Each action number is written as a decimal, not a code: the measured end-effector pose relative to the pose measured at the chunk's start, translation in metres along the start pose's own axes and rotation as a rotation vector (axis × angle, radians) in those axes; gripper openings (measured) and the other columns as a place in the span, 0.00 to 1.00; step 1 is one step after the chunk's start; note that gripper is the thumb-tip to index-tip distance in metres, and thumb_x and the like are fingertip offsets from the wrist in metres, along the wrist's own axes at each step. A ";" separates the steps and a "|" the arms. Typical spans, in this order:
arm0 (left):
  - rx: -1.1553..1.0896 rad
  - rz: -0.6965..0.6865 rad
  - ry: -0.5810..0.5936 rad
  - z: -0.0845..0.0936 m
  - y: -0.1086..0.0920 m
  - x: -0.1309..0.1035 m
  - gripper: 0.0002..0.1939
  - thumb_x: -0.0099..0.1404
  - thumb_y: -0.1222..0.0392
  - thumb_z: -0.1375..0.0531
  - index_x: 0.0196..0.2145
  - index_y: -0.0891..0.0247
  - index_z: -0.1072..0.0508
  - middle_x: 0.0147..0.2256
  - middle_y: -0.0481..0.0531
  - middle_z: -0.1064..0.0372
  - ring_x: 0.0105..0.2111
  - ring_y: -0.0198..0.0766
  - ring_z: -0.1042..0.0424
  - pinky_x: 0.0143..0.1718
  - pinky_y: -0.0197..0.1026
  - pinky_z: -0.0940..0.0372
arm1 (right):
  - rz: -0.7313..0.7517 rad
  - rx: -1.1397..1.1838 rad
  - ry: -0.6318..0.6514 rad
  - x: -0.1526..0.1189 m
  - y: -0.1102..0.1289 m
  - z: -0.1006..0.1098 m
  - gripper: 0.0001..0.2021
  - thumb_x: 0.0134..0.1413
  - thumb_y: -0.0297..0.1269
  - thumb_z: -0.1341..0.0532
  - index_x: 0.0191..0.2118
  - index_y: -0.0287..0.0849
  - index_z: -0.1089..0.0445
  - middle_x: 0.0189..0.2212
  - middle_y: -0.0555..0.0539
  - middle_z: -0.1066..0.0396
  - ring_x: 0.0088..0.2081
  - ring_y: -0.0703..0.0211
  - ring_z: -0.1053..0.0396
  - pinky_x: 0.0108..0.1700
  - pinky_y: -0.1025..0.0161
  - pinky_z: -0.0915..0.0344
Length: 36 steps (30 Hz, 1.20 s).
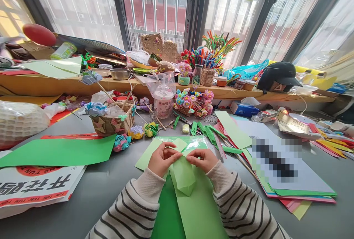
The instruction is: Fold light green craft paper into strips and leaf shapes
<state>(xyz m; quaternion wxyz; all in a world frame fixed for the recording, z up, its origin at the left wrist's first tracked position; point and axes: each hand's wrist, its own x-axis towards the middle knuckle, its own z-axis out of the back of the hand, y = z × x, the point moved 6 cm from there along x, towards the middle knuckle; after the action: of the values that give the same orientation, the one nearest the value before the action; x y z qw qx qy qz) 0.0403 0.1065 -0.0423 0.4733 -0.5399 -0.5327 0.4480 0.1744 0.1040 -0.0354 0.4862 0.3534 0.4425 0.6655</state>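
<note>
A light green folded paper (183, 176) is held between both hands at the middle of the table, its lower end coming to a blunt point. My left hand (162, 159) pinches its upper left edge between thumb and fingers. On the upper right edge, my right hand (202, 159) pinches in the same way. Beneath lie a light green sheet (197, 213) and a darker green sheet (167, 213). Another pale green piece (146, 158) spreads out behind my left hand.
Folded green strips (210, 135) and a ruler (220, 146) lie beyond my right hand. A stack of coloured paper (301, 165) is at the right. Leftward are a green sheet (61, 152), a printed bag (41, 187) and a basket (113, 123) with paper flowers. A lidded cup (163, 104) stands behind.
</note>
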 end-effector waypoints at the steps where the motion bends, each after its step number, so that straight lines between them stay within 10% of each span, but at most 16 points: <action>1: -0.003 0.001 -0.011 0.002 -0.002 0.000 0.16 0.39 0.63 0.37 0.26 0.65 0.39 0.18 0.45 0.33 0.20 0.31 0.35 0.24 0.34 0.42 | 0.000 0.002 0.003 0.000 0.000 0.002 0.09 0.37 0.37 0.43 0.23 0.36 0.31 0.20 0.47 0.33 0.24 0.63 0.37 0.26 0.67 0.42; 14: -0.024 0.062 0.031 -0.003 0.004 0.001 0.20 0.38 0.58 0.37 0.29 0.63 0.40 0.18 0.45 0.34 0.19 0.32 0.35 0.21 0.33 0.42 | -0.014 0.171 -0.033 0.001 -0.002 -0.001 0.11 0.32 0.43 0.40 0.19 0.38 0.34 0.13 0.54 0.40 0.16 0.70 0.44 0.18 0.70 0.45; 21: -0.029 0.155 0.197 -0.014 0.006 -0.004 0.25 0.40 0.58 0.38 0.34 0.63 0.45 0.20 0.46 0.33 0.21 0.35 0.33 0.23 0.37 0.39 | -0.078 0.377 -0.116 0.002 -0.009 0.003 0.13 0.31 0.44 0.40 0.22 0.38 0.36 0.16 0.54 0.40 0.19 0.69 0.42 0.20 0.69 0.41; 28: 0.076 0.088 0.428 -0.027 0.003 -0.012 0.23 0.43 0.60 0.39 0.37 0.63 0.43 0.15 0.38 0.45 0.17 0.29 0.38 0.20 0.32 0.44 | -0.010 0.118 -0.027 0.002 -0.002 0.006 0.10 0.30 0.41 0.39 0.18 0.38 0.34 0.12 0.55 0.43 0.18 0.70 0.46 0.20 0.70 0.47; 36: -0.081 0.149 0.100 -0.007 -0.004 -0.003 0.23 0.46 0.46 0.45 0.36 0.64 0.41 0.30 0.53 0.34 0.28 0.35 0.33 0.26 0.35 0.39 | -0.153 0.430 -0.204 0.005 -0.014 0.021 0.13 0.28 0.43 0.38 0.19 0.38 0.37 0.12 0.56 0.43 0.12 0.73 0.47 0.14 0.71 0.47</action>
<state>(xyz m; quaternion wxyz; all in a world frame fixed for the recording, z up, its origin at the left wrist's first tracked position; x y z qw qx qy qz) 0.0462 0.1028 -0.0376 0.4424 -0.6183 -0.4844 0.4328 0.1963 0.1154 -0.0408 0.4909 0.4795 0.5482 0.4781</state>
